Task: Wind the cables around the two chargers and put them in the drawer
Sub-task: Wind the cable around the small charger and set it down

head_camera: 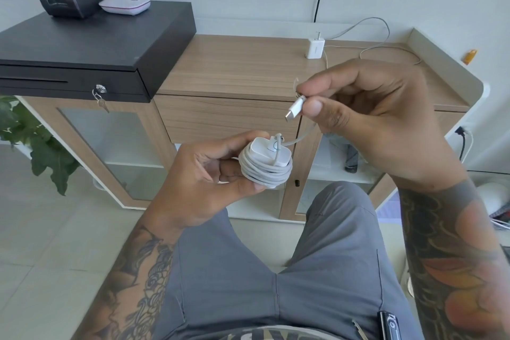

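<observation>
The left hand (209, 174) curls around the first charger (269, 153), thumb along its top edge and fingers underneath, so the white block sits at the fingertips with its face turned up. Its cable (262, 174) is wound in tight grey-white loops around the block, just under that face and against the left fingertips. One free strand crosses the face, leaves the coil and rises up and to the right to the right hand (367, 116), which pinches the cable's connector (295, 107) between thumb and forefinger, the metal tip pointing down and left toward the coil. The two hands are near each other but apart, joined only by that short slack strand. Beyond the right hand, on the wooden cabinet top (240, 63), the second charger (314, 48) stands with prongs up, its cable (372, 36) lying loose in open curves behind the right hand. Farther left of the left hand, a black cash drawer (91, 47) sits on the cabinet, closed, keys hanging from its lock.
</observation>
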